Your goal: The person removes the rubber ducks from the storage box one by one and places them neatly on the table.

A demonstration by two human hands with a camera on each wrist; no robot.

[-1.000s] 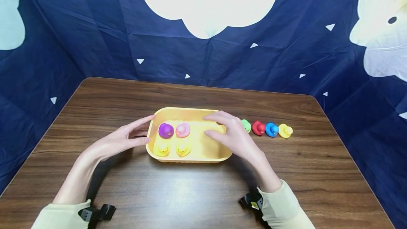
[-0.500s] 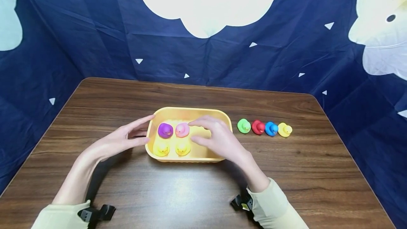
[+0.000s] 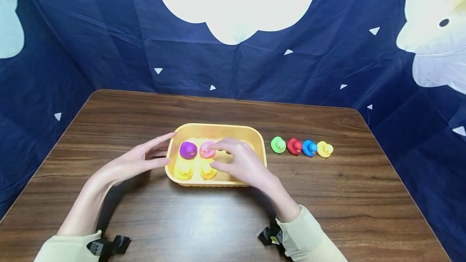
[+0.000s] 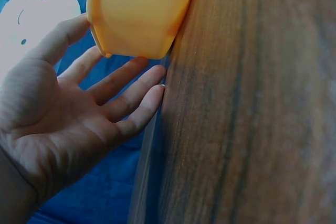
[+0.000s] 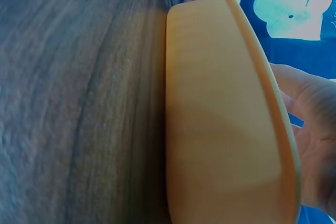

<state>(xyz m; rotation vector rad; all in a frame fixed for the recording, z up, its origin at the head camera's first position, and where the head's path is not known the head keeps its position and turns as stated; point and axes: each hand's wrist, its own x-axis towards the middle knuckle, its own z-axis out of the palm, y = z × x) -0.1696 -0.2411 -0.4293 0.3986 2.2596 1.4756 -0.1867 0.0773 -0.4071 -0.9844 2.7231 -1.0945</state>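
A shallow yellow basin (image 3: 204, 184) stands on the table with a purple rubber duck (image 3: 188, 150), a pink rubber duck (image 3: 206, 150) and two yellow rubber ducks (image 3: 183, 171) in its left half. My left hand (image 3: 140, 159) rests its thumb and fingertips against the basin's left end, fingers spread; the left wrist view shows the palm bare. Over the inside of the basin my right hand (image 3: 244, 163) has its fingers and thumb apart, fingertips at the pink duck's right side. Whether they touch it I cannot tell. In the right wrist view the basin's wall (image 5: 226, 108) hides the fingertips.
To the right of the basin, a row of ducks lies on the wooden table (image 3: 327, 205): green (image 3: 278, 144), red (image 3: 294, 146), blue (image 3: 309, 148) and yellow (image 3: 325, 149). A dark blue cloth (image 3: 182, 60) with white clouds hangs behind and beside the table.
My right hand has moved left across the basin, from its right end to the pink duck, uncovering the green duck. The left hand stays at the basin's left end.
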